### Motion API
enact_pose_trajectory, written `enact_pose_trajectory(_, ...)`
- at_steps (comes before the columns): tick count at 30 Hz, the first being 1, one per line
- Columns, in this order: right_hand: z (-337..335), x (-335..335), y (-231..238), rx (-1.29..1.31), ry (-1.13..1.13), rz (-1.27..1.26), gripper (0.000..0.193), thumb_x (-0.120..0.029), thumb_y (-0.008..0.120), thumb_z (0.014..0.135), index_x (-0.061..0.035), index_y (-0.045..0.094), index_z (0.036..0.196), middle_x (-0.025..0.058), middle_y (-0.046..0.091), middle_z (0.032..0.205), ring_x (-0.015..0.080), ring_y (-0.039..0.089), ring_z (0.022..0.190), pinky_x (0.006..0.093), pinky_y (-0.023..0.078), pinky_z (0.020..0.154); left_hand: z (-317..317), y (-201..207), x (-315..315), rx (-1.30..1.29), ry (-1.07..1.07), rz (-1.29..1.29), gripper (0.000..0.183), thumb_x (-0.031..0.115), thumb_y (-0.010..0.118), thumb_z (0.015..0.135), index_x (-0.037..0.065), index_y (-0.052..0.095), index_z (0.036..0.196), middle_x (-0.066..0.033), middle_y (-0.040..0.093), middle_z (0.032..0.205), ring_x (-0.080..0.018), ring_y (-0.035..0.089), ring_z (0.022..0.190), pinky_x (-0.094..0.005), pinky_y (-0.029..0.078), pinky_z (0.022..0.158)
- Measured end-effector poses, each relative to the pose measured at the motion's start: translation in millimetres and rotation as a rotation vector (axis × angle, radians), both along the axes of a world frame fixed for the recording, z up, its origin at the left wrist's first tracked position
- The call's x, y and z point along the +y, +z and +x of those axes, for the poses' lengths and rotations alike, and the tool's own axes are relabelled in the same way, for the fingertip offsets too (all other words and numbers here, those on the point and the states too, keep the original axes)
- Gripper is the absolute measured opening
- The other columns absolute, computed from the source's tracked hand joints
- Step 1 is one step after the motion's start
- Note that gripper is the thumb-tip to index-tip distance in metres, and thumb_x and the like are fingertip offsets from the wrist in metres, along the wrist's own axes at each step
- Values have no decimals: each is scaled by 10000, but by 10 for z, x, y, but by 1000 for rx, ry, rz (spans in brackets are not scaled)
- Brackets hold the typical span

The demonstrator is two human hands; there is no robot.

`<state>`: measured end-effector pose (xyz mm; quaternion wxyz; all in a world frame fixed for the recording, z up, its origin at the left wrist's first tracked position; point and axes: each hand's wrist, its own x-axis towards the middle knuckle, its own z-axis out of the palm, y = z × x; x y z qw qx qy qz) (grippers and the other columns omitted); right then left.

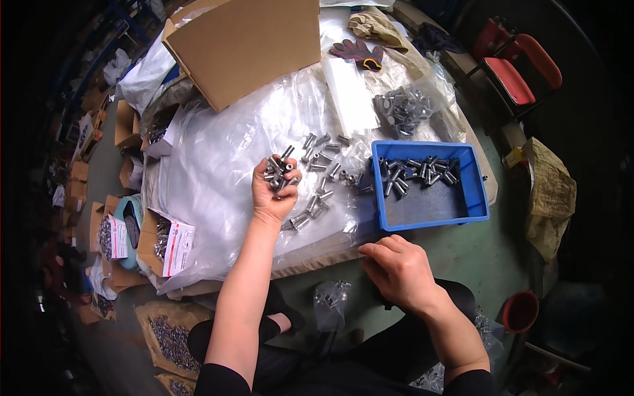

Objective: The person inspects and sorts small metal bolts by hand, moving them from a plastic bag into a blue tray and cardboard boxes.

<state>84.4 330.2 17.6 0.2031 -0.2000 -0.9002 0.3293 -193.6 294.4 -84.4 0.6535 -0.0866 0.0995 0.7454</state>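
My left hand (276,188) is raised over the plastic-covered table, fingers curled up around a bunch of shiny metal bolts (282,173). Some of these look hollow at the end. More loose bolts (321,185) lie scattered on the clear plastic sheet (218,165), just right of that hand. A blue plastic bin (429,223) stands farther right, with a heap of bolts (422,173) along its far side. My right hand (399,270) hovers in front of the bin, near the table's front edge. Its fingers are curled inward, and whatever they may hold is hidden.
A large cardboard box (247,49) stands at the back left. Behind the bin lie a clear bag of dark parts (404,112), white bags (351,96) and a dark glove (356,51). Small open boxes (177,247) of metal parts line the left. A red chair (518,76) stands right.
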Motion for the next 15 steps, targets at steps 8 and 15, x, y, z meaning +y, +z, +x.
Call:
enact_pose_trajectory(8,-34,-30,-2,-20,17,4,190,-28,629,663,-34,593,850,98,553,709,272,550,664,346,456,582,111,83,-104,118,8,-58,338,479,566,738,144,595,707,-89,527,838,-189,447,634,-220,359,405)
enact_pose_trajectory(15,-58,-134,-104,-75,-32,-261,181,-78,607,751,-18,592,922,107,565,760,219,559,653,310,450,604,646,495,-755,149,-191,-47,469,593,460,759,144,598,753,-114,507,803,-205,447,599,-227,342,360)
